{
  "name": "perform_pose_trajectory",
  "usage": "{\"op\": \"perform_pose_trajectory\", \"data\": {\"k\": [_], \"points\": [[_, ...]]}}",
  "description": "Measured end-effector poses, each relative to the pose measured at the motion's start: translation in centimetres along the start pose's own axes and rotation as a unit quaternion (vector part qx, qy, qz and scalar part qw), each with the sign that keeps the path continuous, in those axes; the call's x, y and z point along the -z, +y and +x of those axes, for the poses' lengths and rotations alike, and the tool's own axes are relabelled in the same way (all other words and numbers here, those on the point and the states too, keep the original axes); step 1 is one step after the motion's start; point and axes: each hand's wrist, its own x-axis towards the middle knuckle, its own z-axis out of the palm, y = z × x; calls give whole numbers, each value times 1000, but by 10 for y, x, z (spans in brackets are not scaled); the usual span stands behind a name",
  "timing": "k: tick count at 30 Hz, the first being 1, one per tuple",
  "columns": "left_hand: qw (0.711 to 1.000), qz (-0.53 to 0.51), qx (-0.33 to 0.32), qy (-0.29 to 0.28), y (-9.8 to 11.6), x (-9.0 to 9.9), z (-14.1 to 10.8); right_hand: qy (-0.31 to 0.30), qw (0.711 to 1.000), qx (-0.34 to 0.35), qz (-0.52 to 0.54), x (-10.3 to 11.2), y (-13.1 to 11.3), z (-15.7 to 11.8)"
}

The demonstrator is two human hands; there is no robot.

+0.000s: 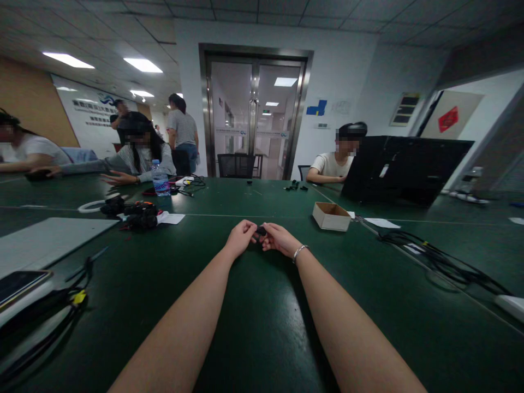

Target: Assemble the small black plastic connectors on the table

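Between my two hands is a small black object [261, 231], too small and too far off to tell its kind. My left hand [240, 238] pinches its left side with thumb and fingertips. From the right, my right hand [280, 239] grips the other side, its lower fingers curled beneath. Both arms stretch forward over the green tabletop [262, 316], and a silver bracelet [300, 252] circles my right wrist. The fingers cover part of the black object.
An open cardboard box [331, 219] stands right of my hands. Small black pieces [295, 186] lie further back. A water bottle [160, 179], black gear [141, 214], cables [434, 259], a phone [22, 286] and a large black monitor [401, 169] are around. People sit across the table.
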Motion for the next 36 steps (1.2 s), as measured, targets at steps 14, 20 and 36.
{"op": "perform_pose_trajectory", "data": {"k": [14, 20, 36], "points": [[999, 34, 22, 4, -7, 2, 3, 20, 999, 5, 45, -4, -4, -5], [999, 32, 1, 4, -7, 2, 3, 14, 999, -2, 43, -3, -6, -6], [996, 87, -2, 4, -9, 4, 3, -5, 999, -1, 44, 3, 0, -2]]}}
